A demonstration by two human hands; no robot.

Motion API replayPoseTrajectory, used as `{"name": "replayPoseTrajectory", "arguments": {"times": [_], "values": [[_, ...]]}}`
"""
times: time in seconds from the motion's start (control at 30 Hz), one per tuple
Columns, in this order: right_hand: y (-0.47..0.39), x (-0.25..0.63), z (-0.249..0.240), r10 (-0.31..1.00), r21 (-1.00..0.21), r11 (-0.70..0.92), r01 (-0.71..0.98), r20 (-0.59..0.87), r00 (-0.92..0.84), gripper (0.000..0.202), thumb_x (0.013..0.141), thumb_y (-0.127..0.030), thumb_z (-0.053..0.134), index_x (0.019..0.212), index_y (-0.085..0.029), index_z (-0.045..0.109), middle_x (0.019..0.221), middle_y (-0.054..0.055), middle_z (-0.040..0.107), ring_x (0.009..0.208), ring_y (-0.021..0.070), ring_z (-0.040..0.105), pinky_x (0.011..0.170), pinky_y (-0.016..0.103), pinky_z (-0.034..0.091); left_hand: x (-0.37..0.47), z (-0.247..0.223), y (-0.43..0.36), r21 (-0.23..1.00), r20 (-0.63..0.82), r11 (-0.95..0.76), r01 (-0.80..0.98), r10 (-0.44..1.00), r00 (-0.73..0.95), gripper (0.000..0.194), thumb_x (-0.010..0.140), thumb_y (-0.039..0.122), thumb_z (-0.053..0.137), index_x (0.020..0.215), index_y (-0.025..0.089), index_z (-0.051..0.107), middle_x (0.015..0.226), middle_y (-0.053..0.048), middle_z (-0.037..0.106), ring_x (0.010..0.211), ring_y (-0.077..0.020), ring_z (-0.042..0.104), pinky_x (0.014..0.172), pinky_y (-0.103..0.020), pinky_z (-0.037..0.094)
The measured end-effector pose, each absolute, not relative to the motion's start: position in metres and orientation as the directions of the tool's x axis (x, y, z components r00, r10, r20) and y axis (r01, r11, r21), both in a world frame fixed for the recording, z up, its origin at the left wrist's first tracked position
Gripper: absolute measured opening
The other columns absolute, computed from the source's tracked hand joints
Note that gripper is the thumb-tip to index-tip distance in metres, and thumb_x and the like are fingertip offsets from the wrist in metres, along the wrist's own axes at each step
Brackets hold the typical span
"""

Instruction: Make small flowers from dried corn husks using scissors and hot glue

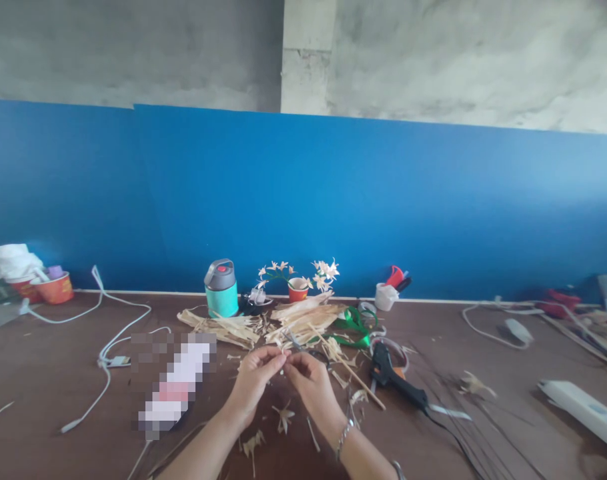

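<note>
My left hand (257, 375) and my right hand (311, 379) meet fingertip to fingertip above the table's middle. Both are closed in a pinch on a small pale piece (282, 352), which looks like dried husk and is mostly hidden by the fingers. Just beyond them lie scissors (303, 345), partly covered by my right hand, and sheets of dried husk (308, 320). A pale husk flower (284, 419) rests on the tabletop below my hands. To the right of my right hand lies a black glue gun (396, 380), apart from it.
A red paper cup (298, 289) with husk flowers stands at the back, beside a turquoise flask (221, 290). Green ribbon (356, 323) and a thin stick (358, 377) lie right of centre. White cables (103, 347) and a blurred-out power strip (176, 387) are at left.
</note>
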State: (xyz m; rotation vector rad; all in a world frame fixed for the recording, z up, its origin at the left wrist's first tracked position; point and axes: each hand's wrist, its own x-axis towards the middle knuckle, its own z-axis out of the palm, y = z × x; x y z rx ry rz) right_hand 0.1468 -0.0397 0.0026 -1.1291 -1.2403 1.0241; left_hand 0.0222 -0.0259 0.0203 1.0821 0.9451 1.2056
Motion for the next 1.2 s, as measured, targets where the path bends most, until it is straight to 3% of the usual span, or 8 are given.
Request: {"name": "replayPoseTrajectory", "arguments": {"times": [0.17, 0.37, 0.57, 0.8, 1.2], "values": [[-0.039, 0.152, 0.005, 0.974, -0.973, 0.204, 0.104, 0.212, 0.079, 0.021, 0.075, -0.034, 0.059, 0.076, -0.015, 0.066, 0.069, 0.004, 0.065, 0.065, 0.0168, 0.056, 0.060, 0.025, 0.043, 0.020, 0.021, -0.024, 0.972, 0.040, -0.016, -0.234, 0.994, 0.098, 0.024, 0.063, 0.038, 0.071, 0.072, 0.017, 0.067, 0.078, -0.004, 0.072, 0.080, -0.0227, 0.062, 0.074, -0.028, 0.043], [-0.038, 0.157, 0.008, 0.960, -0.967, 0.201, 0.157, 0.226, 0.164, 0.037, 0.076, -0.049, 0.055, 0.063, -0.015, 0.060, 0.055, -0.001, 0.054, 0.052, 0.0123, 0.044, 0.048, 0.023, 0.032, 0.018, 0.020, -0.021, 0.978, 0.132, -0.125, -0.168, 0.991, 0.029, 0.022, 0.065, 0.038, 0.070, 0.070, 0.017, 0.066, 0.070, -0.004, 0.070, 0.076, -0.0220, 0.061, 0.073, -0.027, 0.042], [-0.047, 0.156, 0.019, 0.976, -0.981, 0.191, 0.041, 0.194, 0.101, 0.035, 0.076, -0.050, 0.057, 0.074, -0.016, 0.063, 0.063, 0.000, 0.057, 0.058, 0.0128, 0.048, 0.053, 0.022, 0.035, 0.018, 0.017, -0.021, 0.977, 0.211, -0.210, -0.021, 0.976, 0.047, 0.017, 0.067, 0.036, 0.068, 0.070, 0.019, 0.067, 0.068, -0.001, 0.065, 0.067, -0.0189, 0.056, 0.066, -0.025, 0.041], [-0.047, 0.155, 0.024, 0.982, -0.980, 0.155, -0.126, 0.139, 0.124, 0.033, 0.069, -0.048, 0.064, 0.065, -0.017, 0.056, 0.057, -0.004, 0.048, 0.053, 0.0093, 0.039, 0.049, 0.021, 0.030, 0.019, 0.014, -0.021, 0.945, 0.292, -0.311, 0.102, 0.942, 0.164, 0.011, 0.071, 0.030, 0.064, 0.072, 0.021, 0.070, 0.073, -0.003, 0.067, 0.074, -0.0211, 0.057, 0.072, -0.028, 0.041], [-0.045, 0.159, 0.019, 0.973, -0.977, 0.201, -0.069, 0.191, 0.128, 0.029, 0.072, -0.044, 0.062, 0.065, -0.017, 0.055, 0.055, -0.005, 0.042, 0.052, 0.0085, 0.034, 0.048, 0.021, 0.027, 0.020, 0.012, -0.020, 0.950, 0.228, -0.252, 0.183, 0.963, 0.144, 0.017, 0.070, 0.033, 0.062, 0.068, 0.019, 0.071, 0.064, -0.003, 0.067, 0.063, -0.0192, 0.057, 0.062, -0.027, 0.043]]}}
